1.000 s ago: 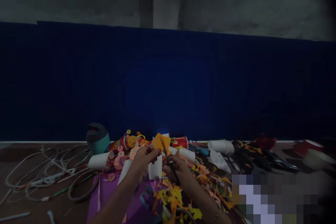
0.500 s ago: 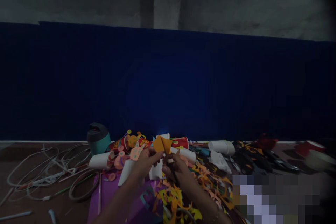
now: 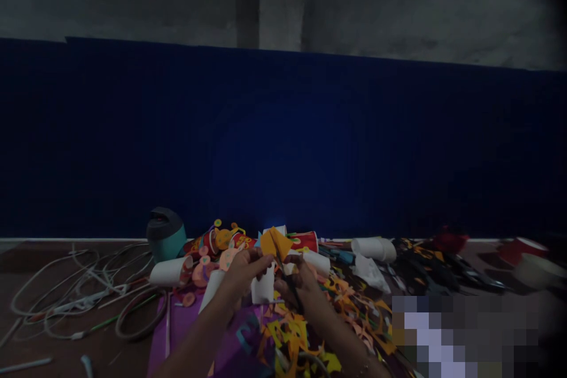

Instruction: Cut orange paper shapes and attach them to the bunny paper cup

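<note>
A piece of orange paper (image 3: pixel 268 242) is pinched in my left hand (image 3: pixel 243 274) by its lower edge. My right hand (image 3: pixel 305 286) is closed around dark scissors (image 3: pixel 292 292), whose blades point up into the paper, with a dark line running through it. White paper cups (image 3: pixel 263 289) lie just behind and below my hands. Beneath them spreads a purple sheet (image 3: pixel 183 331), and a heap of yellow and orange paper scraps (image 3: pixel 290 333) lies by my right forearm.
Looped white cables (image 3: pixel 66 301) cover the left side, beside a teal and black container (image 3: pixel 166 233). Decorated red cups (image 3: pixel 305 242) stand along the blue partition (image 3: pixel 283 142). Crumpled white plastic (image 3: pixel 371 271) and a roll of tape (image 3: pixel 538 270) are to the right.
The orange paper has turned slightly and shifted a little right. My right hand has tilted, and the scissors show more clearly. The surroundings stay the same.
</note>
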Demonstrator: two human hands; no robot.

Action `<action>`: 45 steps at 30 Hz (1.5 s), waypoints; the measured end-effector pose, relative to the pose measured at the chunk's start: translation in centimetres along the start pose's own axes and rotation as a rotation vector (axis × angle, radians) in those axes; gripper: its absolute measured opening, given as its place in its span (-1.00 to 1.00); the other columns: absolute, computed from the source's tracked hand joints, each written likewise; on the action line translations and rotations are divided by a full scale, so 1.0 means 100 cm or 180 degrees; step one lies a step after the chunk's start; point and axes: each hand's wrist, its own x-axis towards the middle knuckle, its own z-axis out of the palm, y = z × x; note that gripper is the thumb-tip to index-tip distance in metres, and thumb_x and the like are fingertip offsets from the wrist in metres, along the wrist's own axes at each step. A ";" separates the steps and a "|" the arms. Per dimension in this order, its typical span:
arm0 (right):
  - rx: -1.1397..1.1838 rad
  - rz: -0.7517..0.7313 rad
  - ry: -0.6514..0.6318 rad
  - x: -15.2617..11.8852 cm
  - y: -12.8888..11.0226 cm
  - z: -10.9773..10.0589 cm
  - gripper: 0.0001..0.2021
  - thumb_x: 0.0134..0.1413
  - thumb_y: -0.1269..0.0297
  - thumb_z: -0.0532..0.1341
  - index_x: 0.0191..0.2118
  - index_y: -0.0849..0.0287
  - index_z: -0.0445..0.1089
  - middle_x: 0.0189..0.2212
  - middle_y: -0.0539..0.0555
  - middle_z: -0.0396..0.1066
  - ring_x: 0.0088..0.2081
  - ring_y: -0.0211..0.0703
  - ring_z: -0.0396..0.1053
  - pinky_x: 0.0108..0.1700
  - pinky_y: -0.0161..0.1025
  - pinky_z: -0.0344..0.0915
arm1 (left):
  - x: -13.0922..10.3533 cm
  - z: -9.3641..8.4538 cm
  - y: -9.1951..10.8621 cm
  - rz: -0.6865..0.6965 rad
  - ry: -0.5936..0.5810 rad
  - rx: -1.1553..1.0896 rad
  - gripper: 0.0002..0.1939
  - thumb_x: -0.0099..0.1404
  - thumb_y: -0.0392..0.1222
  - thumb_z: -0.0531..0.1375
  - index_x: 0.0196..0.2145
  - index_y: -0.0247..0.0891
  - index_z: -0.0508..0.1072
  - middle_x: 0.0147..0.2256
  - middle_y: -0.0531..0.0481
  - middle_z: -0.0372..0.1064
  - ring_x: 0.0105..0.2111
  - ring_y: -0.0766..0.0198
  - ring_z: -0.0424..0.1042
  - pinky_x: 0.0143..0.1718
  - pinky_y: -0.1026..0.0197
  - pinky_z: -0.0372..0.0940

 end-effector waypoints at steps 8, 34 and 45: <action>-0.0114 0.0009 -0.0111 0.003 0.007 -0.005 -0.44 -0.23 0.12 0.34 -0.20 0.11 -0.02 -0.75 -0.27 0.13 -0.76 -0.45 -0.03 -0.71 -0.47 -0.07 | 0.002 -0.005 -0.002 0.0089 -0.0038 -0.0187 -0.70 -0.03 0.00 0.29 -0.54 -0.30 0.36 -0.64 0.13 0.20 -0.65 0.44 0.14 -0.63 0.37 0.03; -0.0138 -0.0092 -0.0274 0.004 0.002 -0.004 -0.41 -0.25 0.06 0.35 -0.15 0.13 0.03 -0.70 -0.24 0.08 -0.72 -0.45 -0.05 -0.69 -0.45 -0.09 | 0.007 -0.008 -0.008 0.0029 -0.0096 0.0200 -0.69 -0.03 0.02 0.28 -0.57 -0.30 0.35 -0.62 0.11 0.24 -0.64 0.43 0.13 -0.60 0.36 -0.01; -0.0243 0.0077 -0.0150 0.006 0.014 -0.009 -0.33 -0.23 0.10 0.34 -0.05 0.15 -0.04 -0.73 -0.26 0.10 -0.75 -0.45 -0.05 -0.71 -0.46 -0.07 | 0.007 -0.011 -0.006 0.0240 -0.0026 0.0202 -0.70 -0.01 0.00 0.26 -0.58 -0.28 0.33 -0.65 0.13 0.22 -0.65 0.42 0.12 -0.60 0.35 -0.02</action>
